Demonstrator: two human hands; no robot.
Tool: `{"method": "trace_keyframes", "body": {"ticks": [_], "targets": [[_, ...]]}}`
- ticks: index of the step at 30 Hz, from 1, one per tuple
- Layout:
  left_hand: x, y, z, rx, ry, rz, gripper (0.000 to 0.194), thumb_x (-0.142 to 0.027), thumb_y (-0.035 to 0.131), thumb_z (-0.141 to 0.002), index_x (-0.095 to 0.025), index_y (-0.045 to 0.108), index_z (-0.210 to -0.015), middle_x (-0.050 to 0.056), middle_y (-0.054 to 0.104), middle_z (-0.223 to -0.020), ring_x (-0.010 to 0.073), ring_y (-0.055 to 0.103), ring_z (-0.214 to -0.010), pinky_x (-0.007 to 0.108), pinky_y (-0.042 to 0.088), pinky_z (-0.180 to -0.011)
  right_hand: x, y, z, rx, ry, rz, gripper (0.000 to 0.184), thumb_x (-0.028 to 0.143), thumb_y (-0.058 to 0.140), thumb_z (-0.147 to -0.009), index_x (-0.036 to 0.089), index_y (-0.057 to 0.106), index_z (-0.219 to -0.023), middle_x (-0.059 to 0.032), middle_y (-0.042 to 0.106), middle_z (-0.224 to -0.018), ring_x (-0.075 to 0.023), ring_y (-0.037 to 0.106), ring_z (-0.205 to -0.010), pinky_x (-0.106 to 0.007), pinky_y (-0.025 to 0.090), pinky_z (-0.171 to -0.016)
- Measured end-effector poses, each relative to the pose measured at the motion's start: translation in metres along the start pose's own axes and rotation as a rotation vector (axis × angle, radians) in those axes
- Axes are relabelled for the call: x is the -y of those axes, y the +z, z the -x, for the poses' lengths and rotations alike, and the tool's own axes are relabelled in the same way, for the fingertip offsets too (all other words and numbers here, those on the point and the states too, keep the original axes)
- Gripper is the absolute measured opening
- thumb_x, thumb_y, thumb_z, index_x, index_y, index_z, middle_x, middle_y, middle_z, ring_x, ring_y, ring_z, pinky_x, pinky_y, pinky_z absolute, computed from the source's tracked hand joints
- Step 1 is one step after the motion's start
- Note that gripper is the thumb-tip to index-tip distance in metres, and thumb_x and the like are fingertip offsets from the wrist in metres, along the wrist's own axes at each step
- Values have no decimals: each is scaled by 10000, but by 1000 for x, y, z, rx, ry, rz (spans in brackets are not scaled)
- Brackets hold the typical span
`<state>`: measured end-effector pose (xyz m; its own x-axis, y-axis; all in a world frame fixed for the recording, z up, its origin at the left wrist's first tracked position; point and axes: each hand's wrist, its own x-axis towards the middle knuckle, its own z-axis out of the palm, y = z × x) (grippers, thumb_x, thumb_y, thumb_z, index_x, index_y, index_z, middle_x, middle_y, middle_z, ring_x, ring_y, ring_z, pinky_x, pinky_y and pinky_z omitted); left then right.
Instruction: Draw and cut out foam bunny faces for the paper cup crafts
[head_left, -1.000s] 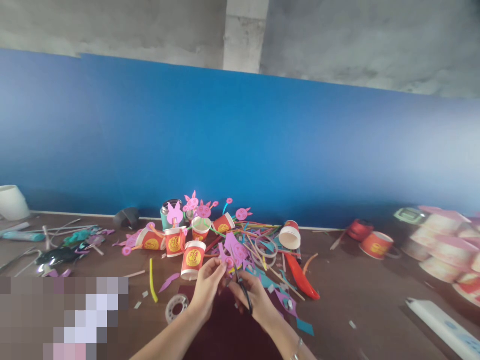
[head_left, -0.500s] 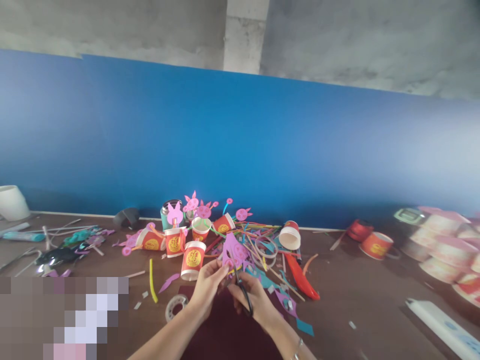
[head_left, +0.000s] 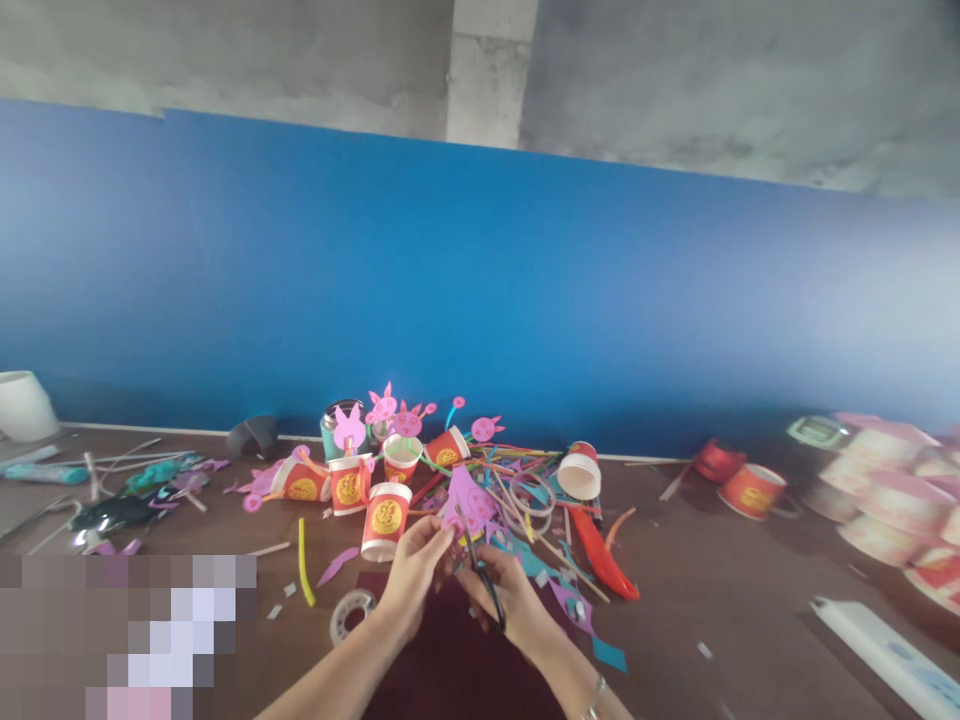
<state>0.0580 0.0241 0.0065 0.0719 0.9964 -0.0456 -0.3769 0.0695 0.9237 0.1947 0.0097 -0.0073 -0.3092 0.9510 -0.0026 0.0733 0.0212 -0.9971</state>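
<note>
My left hand (head_left: 417,563) is closed, pinching a small piece of pink paper (head_left: 451,524) between thumb and fingertips. My right hand (head_left: 507,592) grips a pair of dark-handled scissors (head_left: 491,590), its blades pointing up and away, close beside the pinched paper. How far the blades are apart is hard to see. Just beyond the fingertips is purple paper (head_left: 460,487) with pink round shapes. Left of my hands stands a red and white paper cup (head_left: 387,522) with a yellow emblem. A roll of clear tape (head_left: 347,618) lies by my left wrist.
Behind my hands are several cups with pink animal-face cutouts (head_left: 349,428), coloured straws and paper scraps. A tipped cup (head_left: 580,470) and a red balloon-like piece (head_left: 600,556) lie to the right. Stacked cups (head_left: 889,500) and a white power strip (head_left: 885,650) occupy the far right.
The scissor blades and the pinched paper have shifted very slightly up and left. Both hands stay in almost the same place, and the table items have not moved.
</note>
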Motion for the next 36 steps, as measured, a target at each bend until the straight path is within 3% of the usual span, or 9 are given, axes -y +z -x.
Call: {"method": "trace_keyframes", "body": {"ticks": [15, 25, 31, 36], "targets": [[-2, 0, 1, 31, -52, 8, 402, -471, 771, -626, -156, 522, -606, -37, 534, -519, 37, 363, -392, 161, 257, -380, 1, 1, 0, 3, 29, -55, 444, 560, 715, -679, 164, 524, -737, 76, 477, -439, -61, 413, -356, -169, 327, -360], [2, -3, -2, 24, -49, 6, 419, -493, 757, -641, -159, 506, -608, -57, 477, -490, 38, 342, -400, 166, 239, -394, 0, -1, 0, 4, 15, -7, 407, 538, 689, -722, 171, 514, -715, 92, 432, -415, -53, 385, -332, -162, 317, -340], [1, -4, -3, 49, -63, -7, 429, -494, 767, -620, -163, 496, -589, -75, 421, -439, 37, 302, -393, 172, 202, -393, 0, -2, 0, 18, 66, -24, 423, 536, 718, -679, 169, 510, -704, 80, 480, -417, -61, 426, -334, -159, 345, -341], [-1, -4, -4, 77, -75, -20, 417, -480, 779, -603, -151, 524, -601, -57, 471, -447, 32, 302, -384, 174, 192, -387, 1, -2, 0, -1, 80, -46, 436, 546, 728, -659, 169, 514, -706, 73, 496, -424, -60, 428, -339, -160, 349, -347]]}}
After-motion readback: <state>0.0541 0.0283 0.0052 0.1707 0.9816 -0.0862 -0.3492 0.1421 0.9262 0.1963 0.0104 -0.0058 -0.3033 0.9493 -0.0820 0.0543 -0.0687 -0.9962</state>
